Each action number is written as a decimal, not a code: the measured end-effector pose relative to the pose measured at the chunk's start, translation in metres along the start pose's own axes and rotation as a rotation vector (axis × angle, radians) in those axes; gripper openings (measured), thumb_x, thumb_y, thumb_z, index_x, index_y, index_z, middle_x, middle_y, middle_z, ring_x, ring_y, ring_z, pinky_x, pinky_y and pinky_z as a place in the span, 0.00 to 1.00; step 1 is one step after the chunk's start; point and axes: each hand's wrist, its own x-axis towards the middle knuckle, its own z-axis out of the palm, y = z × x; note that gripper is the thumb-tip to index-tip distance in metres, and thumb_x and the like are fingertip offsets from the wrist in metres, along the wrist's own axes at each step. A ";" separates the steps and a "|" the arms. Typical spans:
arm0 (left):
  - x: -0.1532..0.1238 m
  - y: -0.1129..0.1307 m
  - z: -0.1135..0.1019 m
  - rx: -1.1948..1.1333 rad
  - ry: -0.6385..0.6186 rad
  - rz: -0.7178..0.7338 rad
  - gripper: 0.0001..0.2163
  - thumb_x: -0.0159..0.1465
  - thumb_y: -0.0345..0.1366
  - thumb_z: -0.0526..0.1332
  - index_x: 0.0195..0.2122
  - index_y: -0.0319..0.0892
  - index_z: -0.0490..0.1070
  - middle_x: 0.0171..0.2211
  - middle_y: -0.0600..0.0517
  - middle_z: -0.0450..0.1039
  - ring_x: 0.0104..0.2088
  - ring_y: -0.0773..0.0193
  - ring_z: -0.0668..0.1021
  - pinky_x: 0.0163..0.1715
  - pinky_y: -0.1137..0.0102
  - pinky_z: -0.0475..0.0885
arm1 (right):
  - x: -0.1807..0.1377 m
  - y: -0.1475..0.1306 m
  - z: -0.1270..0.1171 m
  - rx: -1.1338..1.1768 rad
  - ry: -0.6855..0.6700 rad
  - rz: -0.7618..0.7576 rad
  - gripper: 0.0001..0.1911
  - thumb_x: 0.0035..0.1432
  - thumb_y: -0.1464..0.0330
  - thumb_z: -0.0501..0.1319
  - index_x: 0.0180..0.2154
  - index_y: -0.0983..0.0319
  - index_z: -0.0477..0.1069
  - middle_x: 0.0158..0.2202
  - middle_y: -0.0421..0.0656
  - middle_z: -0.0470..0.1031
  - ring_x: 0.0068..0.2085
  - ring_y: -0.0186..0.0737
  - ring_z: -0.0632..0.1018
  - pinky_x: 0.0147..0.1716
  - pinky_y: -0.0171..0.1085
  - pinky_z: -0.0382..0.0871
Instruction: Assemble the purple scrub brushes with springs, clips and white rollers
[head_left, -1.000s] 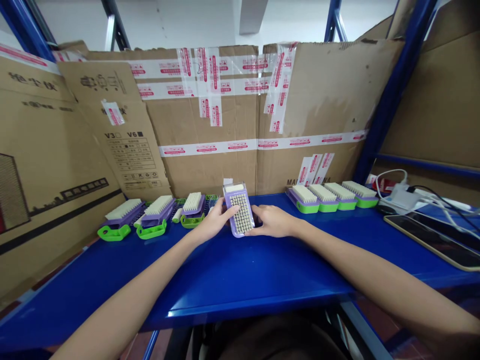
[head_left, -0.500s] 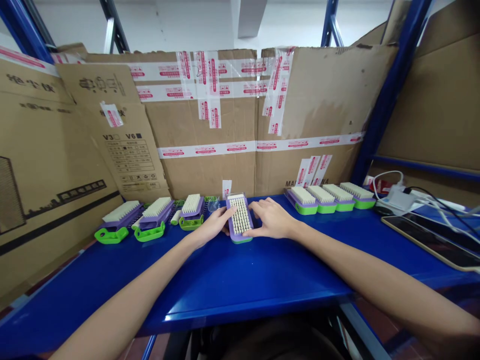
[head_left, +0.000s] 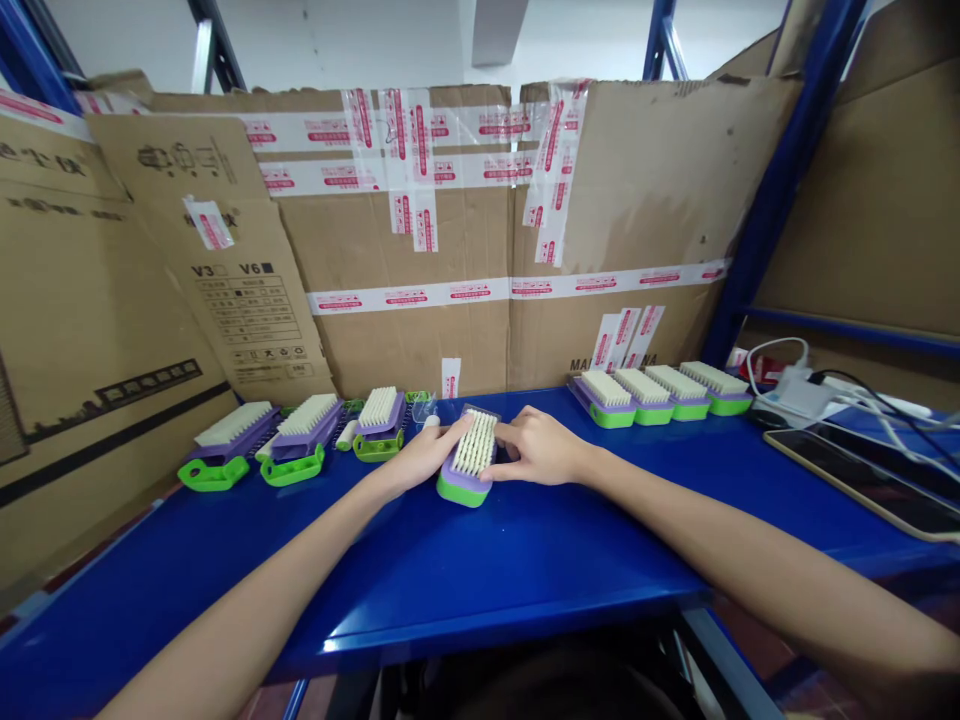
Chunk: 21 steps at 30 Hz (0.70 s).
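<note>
Between my two hands is a scrub brush with cream bristles facing up, a purple body and a green base; its near end tilts toward me. My left hand grips its left side, thumb along the bristles' edge. From the right, my right hand holds the other side, thumb near the lower corner and index finger bent against the upper part. Fingers under the brush are hidden. Left of my left hand lies a similar brush with a separate-looking green piece at its front. A clear plastic piece sits behind my left hand.
Two more brushes with green pieces stand left on the blue table. Several brushes line up at the back right. Beyond them are a white charger with cables and a phone. Cardboard walls enclose the back.
The brush in my hands has turned and tilted, its near end swinging left and showing more of the green base. Both hands stay on it. The view has shifted slightly.
</note>
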 end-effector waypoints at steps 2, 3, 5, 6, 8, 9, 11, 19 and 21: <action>0.001 -0.002 -0.002 0.030 -0.008 -0.005 0.34 0.65 0.69 0.57 0.37 0.38 0.80 0.40 0.41 0.85 0.45 0.49 0.82 0.46 0.63 0.74 | 0.000 -0.001 0.000 0.003 -0.003 0.003 0.36 0.69 0.36 0.56 0.36 0.64 0.75 0.26 0.42 0.78 0.26 0.39 0.77 0.39 0.40 0.64; 0.001 -0.003 -0.002 0.035 -0.013 -0.003 0.33 0.65 0.69 0.58 0.36 0.38 0.80 0.38 0.42 0.85 0.44 0.49 0.82 0.45 0.64 0.74 | 0.001 -0.001 0.000 0.013 -0.005 0.003 0.36 0.69 0.36 0.56 0.36 0.64 0.75 0.26 0.42 0.79 0.27 0.39 0.77 0.38 0.40 0.64; 0.002 -0.004 -0.003 0.041 -0.024 0.003 0.32 0.65 0.68 0.58 0.34 0.39 0.80 0.34 0.44 0.84 0.42 0.50 0.82 0.43 0.64 0.75 | 0.001 -0.001 -0.002 0.044 -0.016 0.009 0.35 0.69 0.37 0.56 0.36 0.63 0.75 0.27 0.42 0.79 0.27 0.38 0.77 0.38 0.40 0.65; 0.002 -0.005 -0.004 0.043 -0.026 0.003 0.32 0.65 0.68 0.58 0.34 0.39 0.80 0.34 0.44 0.84 0.41 0.50 0.82 0.43 0.64 0.75 | 0.001 -0.001 -0.003 0.062 -0.028 0.015 0.35 0.69 0.37 0.57 0.36 0.63 0.75 0.27 0.42 0.79 0.27 0.38 0.77 0.36 0.39 0.64; 0.001 -0.004 -0.003 0.033 -0.034 0.001 0.32 0.65 0.68 0.58 0.35 0.39 0.81 0.34 0.44 0.84 0.40 0.50 0.82 0.42 0.63 0.75 | 0.001 -0.001 -0.005 0.087 -0.055 0.033 0.34 0.69 0.37 0.57 0.36 0.63 0.75 0.27 0.42 0.79 0.27 0.38 0.77 0.32 0.37 0.62; 0.001 -0.003 -0.003 0.031 -0.038 -0.001 0.33 0.65 0.68 0.58 0.36 0.38 0.82 0.35 0.43 0.84 0.40 0.50 0.82 0.42 0.63 0.74 | 0.001 -0.001 -0.005 0.090 -0.064 0.046 0.35 0.68 0.37 0.58 0.36 0.63 0.75 0.28 0.42 0.79 0.27 0.38 0.77 0.31 0.37 0.61; 0.001 -0.001 -0.003 0.044 -0.032 -0.013 0.34 0.64 0.69 0.59 0.37 0.37 0.83 0.36 0.42 0.85 0.40 0.49 0.82 0.42 0.63 0.74 | 0.000 0.000 -0.006 0.083 -0.071 0.063 0.34 0.67 0.37 0.59 0.37 0.63 0.75 0.28 0.42 0.80 0.27 0.38 0.77 0.30 0.37 0.59; 0.002 -0.002 -0.003 0.064 -0.021 -0.023 0.38 0.62 0.73 0.57 0.37 0.37 0.82 0.40 0.39 0.86 0.43 0.47 0.83 0.44 0.62 0.75 | 0.001 0.004 -0.005 0.075 -0.100 0.067 0.30 0.70 0.41 0.60 0.38 0.63 0.74 0.30 0.42 0.80 0.28 0.36 0.76 0.29 0.35 0.56; 0.003 -0.003 -0.003 0.062 -0.017 -0.024 0.37 0.63 0.72 0.57 0.38 0.37 0.82 0.39 0.40 0.85 0.42 0.47 0.83 0.44 0.62 0.75 | 0.001 0.004 -0.006 0.080 -0.092 0.064 0.29 0.71 0.42 0.60 0.39 0.63 0.74 0.30 0.42 0.79 0.28 0.36 0.75 0.29 0.35 0.55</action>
